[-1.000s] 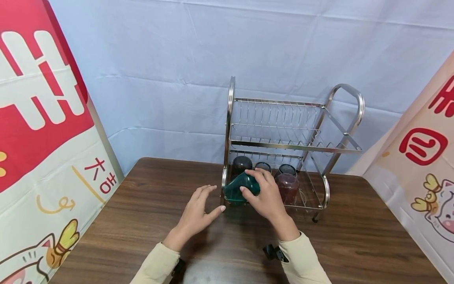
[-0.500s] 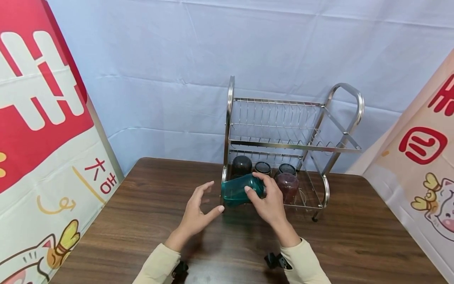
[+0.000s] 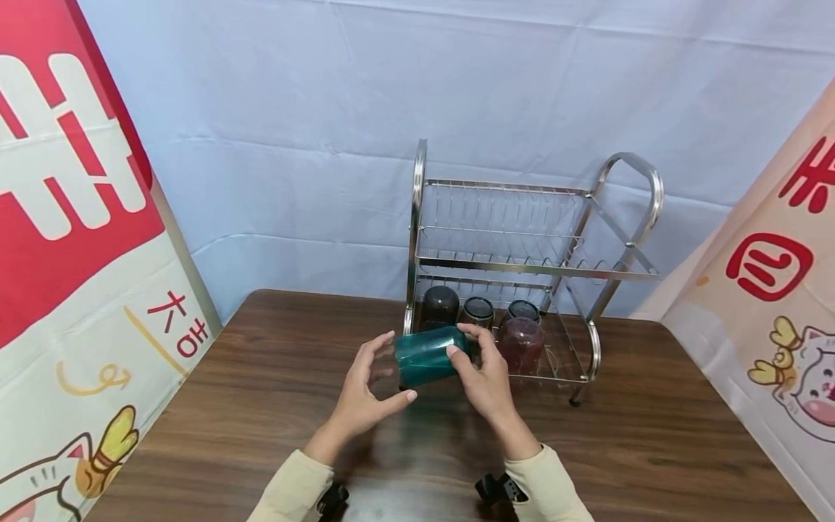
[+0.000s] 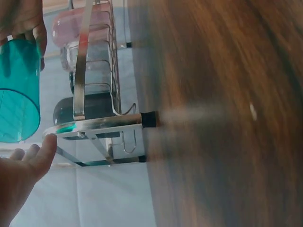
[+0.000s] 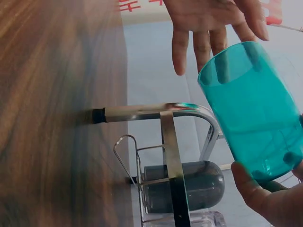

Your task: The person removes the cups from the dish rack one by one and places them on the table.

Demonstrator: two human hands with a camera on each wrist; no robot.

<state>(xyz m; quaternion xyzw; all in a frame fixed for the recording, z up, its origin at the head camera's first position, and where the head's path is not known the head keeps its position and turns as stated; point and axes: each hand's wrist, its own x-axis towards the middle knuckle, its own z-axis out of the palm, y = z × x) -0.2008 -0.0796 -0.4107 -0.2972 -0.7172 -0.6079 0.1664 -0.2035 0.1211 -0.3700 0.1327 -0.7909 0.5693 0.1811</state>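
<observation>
A clear teal drinking glass (image 3: 427, 355) lies on its side in the air, in front of the dish rack. My right hand (image 3: 488, 373) grips it by the base end, thumb on the near side. Its mouth faces left, with the rim showing in the left wrist view. Around that mouth my left hand (image 3: 365, 391) is spread, thumb and fingers apart. In the right wrist view the left fingers (image 5: 201, 47) are straight beside the rim; whether any touches it I cannot tell.
A two-tier metal dish rack (image 3: 535, 268) stands on the brown wooden table (image 3: 293, 348). On its lower tier are a dark glass (image 3: 440, 304), a pinkish glass (image 3: 522, 344) and two clear-looking glasses behind. Its upper tier has wire slots. Printed cloths hang at both sides.
The teal glass has come away from the rack's lower front toward me and swung from slanted to nearly level. My right hand moved with it; the left hand stays spread near the mouth.
</observation>
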